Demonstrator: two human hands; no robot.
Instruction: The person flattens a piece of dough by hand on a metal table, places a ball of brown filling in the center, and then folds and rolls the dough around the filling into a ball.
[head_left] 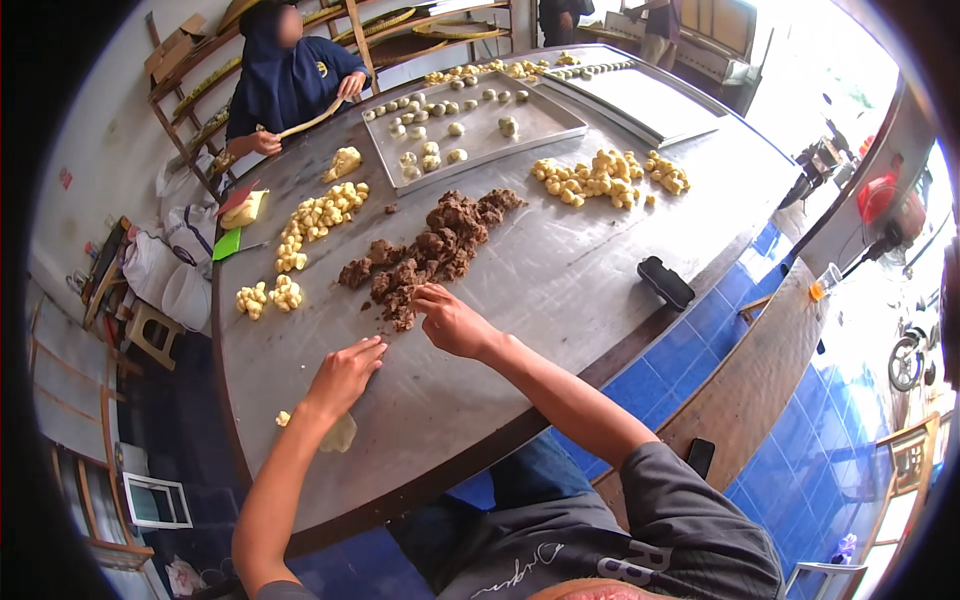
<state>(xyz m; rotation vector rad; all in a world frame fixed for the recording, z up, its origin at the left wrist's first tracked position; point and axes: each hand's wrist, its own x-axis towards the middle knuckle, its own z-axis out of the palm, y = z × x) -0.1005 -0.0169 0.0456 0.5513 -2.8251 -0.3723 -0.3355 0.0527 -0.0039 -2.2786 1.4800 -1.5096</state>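
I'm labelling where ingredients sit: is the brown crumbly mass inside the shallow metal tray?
No, the brown crumbly mass lies directly on the metal tabletop, on the near side of the shallow metal tray.

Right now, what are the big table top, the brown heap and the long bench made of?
The table top looks like metal: grey, scratched, softly shiny. The brown heap seems a soft paste or dough, matt and lumpy with loose crumbs; I can't tell which. The bench is probably wood: brown, with grain-like streaks and a slight gloss.
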